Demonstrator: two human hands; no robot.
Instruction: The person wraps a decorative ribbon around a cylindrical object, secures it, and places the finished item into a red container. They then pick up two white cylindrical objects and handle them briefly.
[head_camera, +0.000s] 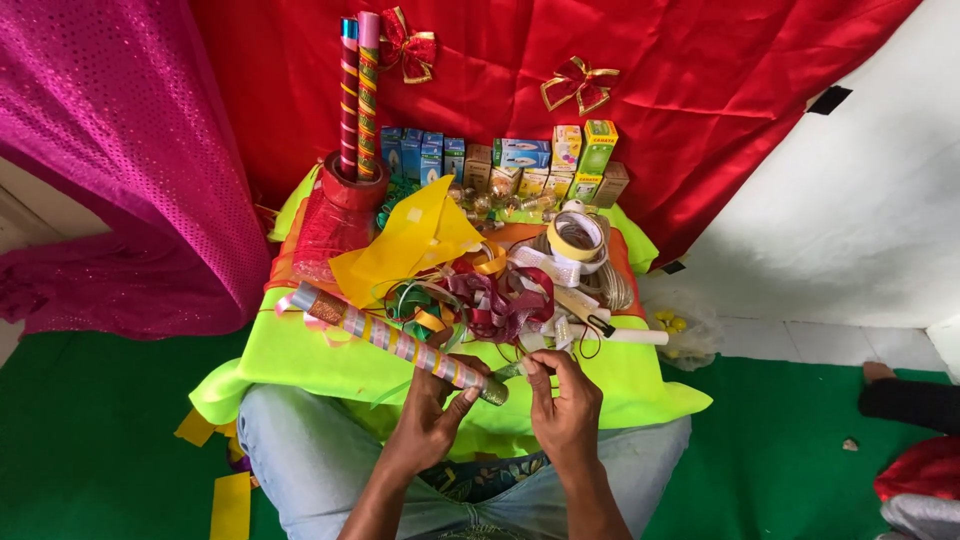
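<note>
Right now I have my left hand (430, 410) wrapped around the near end of a ribbon-wound stick (395, 343), which slants across the lime-green cloth (640, 385) so its tip faces me. My right hand (565, 405) pinches something thin at that tip, fingers pressed together; what it is I cannot tell. Loose ribbons (495, 300) and a tape roll (575, 238) lie just beyond, close to hand.
</note>
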